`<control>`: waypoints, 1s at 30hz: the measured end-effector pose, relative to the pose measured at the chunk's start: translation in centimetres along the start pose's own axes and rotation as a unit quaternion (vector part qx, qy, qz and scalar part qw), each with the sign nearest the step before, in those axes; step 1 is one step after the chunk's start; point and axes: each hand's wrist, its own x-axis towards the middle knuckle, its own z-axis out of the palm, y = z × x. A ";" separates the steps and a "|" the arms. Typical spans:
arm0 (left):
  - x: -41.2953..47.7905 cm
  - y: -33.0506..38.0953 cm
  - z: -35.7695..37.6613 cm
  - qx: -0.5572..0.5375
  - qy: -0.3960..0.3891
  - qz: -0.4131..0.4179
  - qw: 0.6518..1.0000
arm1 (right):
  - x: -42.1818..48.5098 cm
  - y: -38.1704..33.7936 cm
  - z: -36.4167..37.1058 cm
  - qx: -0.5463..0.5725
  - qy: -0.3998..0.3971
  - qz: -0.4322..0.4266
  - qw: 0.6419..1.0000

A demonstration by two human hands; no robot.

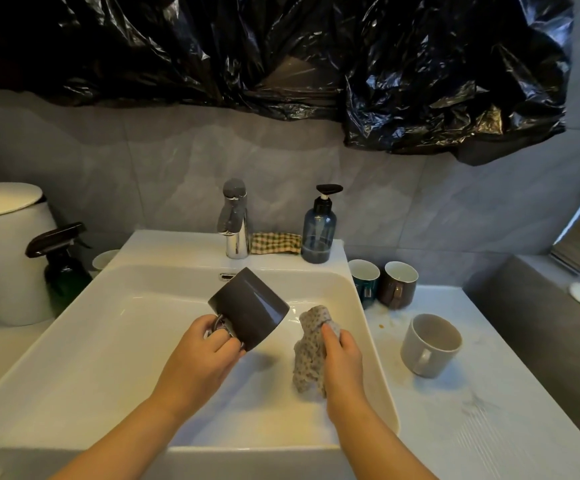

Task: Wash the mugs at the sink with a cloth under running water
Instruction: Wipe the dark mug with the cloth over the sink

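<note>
My left hand (209, 348) grips the handle of a dark grey mug (250, 306), held tilted with its bottom toward the tap, above the white sink (108, 341). My right hand (340, 348) holds a speckled grey cloth (311, 351) that hangs down beside the mug, apart from it. The chrome tap (235, 220) stands at the back of the sink; I see no water stream. On the counter to the right stand a beige mug (427, 344), a brown mug (397, 284) and a teal mug (364, 278).
A blue soap dispenser (318, 230) and a folded checked cloth (274, 243) sit on the sink's back ledge. Left of the sink are a dark spray bottle (61, 265), a white bin (4, 251) and a pale mug (105, 259). Black plastic sheeting (281, 53) hangs above.
</note>
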 end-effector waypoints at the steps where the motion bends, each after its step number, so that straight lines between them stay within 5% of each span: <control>1: 0.0 0.0 -0.1 -0.006 -0.013 -0.007 1.000 | 0.0 0.0 0.0 -0.002 0.000 -0.005 1.000; 4: -0.3 -0.2 0.2 -0.059 -0.033 -0.057 0.996 | 0.1 0.1 0.0 0.004 0.001 -0.011 1.000; 7: 0.5 1.1 -0.4 -0.197 -0.030 -0.230 0.953 | 0.0 0.0 0.0 0.013 -0.001 -0.009 1.000; 8: 0.9 1.5 -0.5 -0.261 -0.030 -0.311 0.913 | 0.1 -0.1 0.1 0.008 -0.003 -0.017 1.000; 10: 1.9 1.9 -0.8 -0.406 -0.038 -0.497 0.766 | 0.0 -0.1 0.2 -0.014 -0.007 -0.041 0.999; 12: 2.4 2.1 -0.5 -0.495 -0.045 -0.599 0.628 | 0.0 0.0 0.5 -0.037 -0.023 -0.081 0.996; 14: 3.2 2.7 -0.5 -0.542 -0.058 -0.639 0.543 | -0.4 0.0 1.0 -0.057 -0.062 -0.161 0.983; 16: 4.2 3.5 -0.5 -0.568 -0.069 -0.655 0.493 | -0.7 0.6 1.7 -0.126 -0.129 -0.235 0.955; 18: 5.1 4.2 -0.8 -0.590 -0.089 -0.651 0.469 | -1.1 1.3 2.6 -0.262 -0.149 -0.293 0.907; 20: 5.9 4.7 -1.2 -0.591 -0.119 -0.633 0.486 | -0.6 1.0 3.1 -0.325 -0.022 -0.354 0.876; 22: 6.3 5.0 -1.7 -0.579 -0.148 -0.620 0.508 | 0.2 -1.1 2.9 -0.313 0.077 -0.332 0.887; 26: 7.4 5.4 -2.5 -0.590 -0.149 -0.613 0.504 | 1.4 -2.8 3.1 -0.303 -0.008 -0.285 0.909; 30: 8.3 4.7 -2.5 -0.594 -0.124 -0.615 0.504 | -1.0 0.5 3.7 -0.424 -0.036 -0.354 0.833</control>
